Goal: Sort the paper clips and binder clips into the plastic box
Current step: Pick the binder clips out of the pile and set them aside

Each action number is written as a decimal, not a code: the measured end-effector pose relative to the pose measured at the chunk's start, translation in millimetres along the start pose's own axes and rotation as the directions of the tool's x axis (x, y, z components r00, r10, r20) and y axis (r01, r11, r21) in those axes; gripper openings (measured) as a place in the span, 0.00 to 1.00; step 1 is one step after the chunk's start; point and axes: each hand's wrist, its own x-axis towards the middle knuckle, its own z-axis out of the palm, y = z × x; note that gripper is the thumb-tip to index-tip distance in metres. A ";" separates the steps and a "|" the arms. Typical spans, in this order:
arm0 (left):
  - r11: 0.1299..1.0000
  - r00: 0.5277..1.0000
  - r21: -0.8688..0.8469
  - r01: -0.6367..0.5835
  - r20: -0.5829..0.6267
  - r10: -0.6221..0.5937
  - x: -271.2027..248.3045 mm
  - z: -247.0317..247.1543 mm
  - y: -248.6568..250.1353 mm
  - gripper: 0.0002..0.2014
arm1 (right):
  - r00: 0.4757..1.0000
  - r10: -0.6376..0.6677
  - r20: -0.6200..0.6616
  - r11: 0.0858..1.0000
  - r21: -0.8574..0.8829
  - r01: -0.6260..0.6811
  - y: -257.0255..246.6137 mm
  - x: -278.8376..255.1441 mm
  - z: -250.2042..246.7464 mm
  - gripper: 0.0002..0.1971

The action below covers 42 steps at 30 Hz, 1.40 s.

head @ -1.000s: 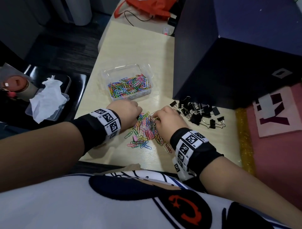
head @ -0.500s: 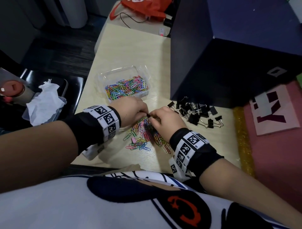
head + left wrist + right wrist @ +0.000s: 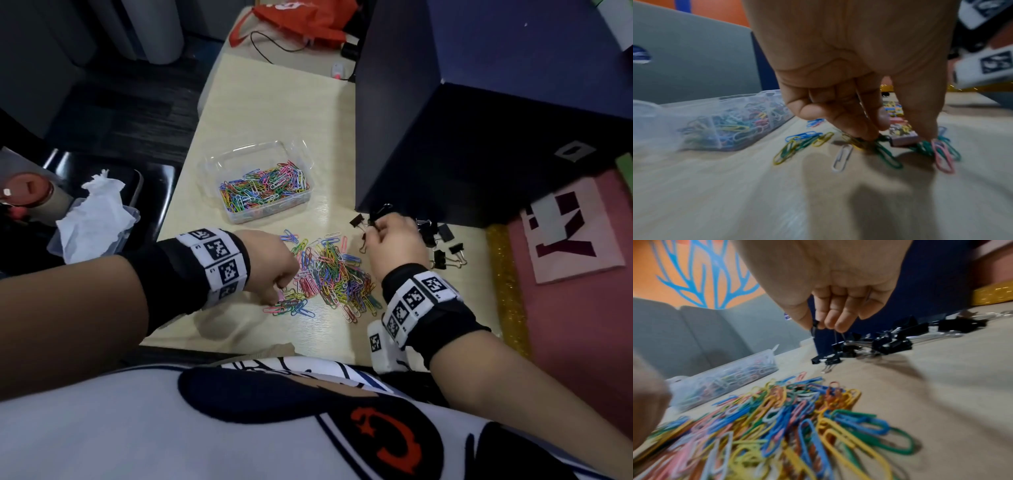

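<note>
A clear plastic box [image 3: 219,164] [image 3: 663,113] [image 3: 764,355] of coloured paper clips stands on the pale table. In front of it lies a loose pile of coloured paper clips [image 3: 334,274] [image 3: 777,415]. My left hand [image 3: 279,294] [image 3: 898,136] is at the pile's near left edge. Its curled fingertips [image 3: 865,136] and thumb pinch down on green paper clips [image 3: 885,154], with a small pink block [image 3: 904,140] between them. To the right, my right hand [image 3: 375,224] [image 3: 822,326] pinches a black binder clip [image 3: 815,325] just above the heap of black binder clips [image 3: 440,236] [image 3: 890,342].
A tall dark blue box [image 3: 479,120] rises right behind the binder clips. A pink mat [image 3: 565,308] and a gold strip [image 3: 503,274] lie to the right. Left of the table, a tub with white tissue [image 3: 92,219] sits on a black seat. An orange bag [image 3: 301,20] is at the far end.
My right hand has left the paper clip pile and moved right and back to the binder clip heap, with a black binder clip in its fingers. My left hand has shifted to the pile's near left edge.
</note>
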 end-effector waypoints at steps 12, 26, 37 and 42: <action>0.992 0.993 0.119 0.037 -0.113 -0.023 1.1 4.4 12.5 0.08 | 1.000 -0.011 0.004 1.000 -0.005 0.011 10.4 -12.8 7.9 0.15; 0.945 0.888 -0.318 -0.077 -0.453 -0.080 7.6 -22.1 3.4 0.07 | 0.846 -0.458 0.274 0.889 0.168 0.427 -10.3 -30.6 5.4 0.10; 0.963 0.834 -0.236 0.129 -0.500 -0.234 12.3 -22.5 -9.7 0.13 | 1.000 -0.028 0.011 0.998 0.059 0.027 10.7 -12.1 -7.2 0.10; 0.917 0.771 -0.154 0.369 -0.500 -0.394 4.6 -18.7 -31.7 0.12 | 0.999 0.044 -0.018 0.995 0.093 -0.042 17.1 -9.7 -6.8 0.12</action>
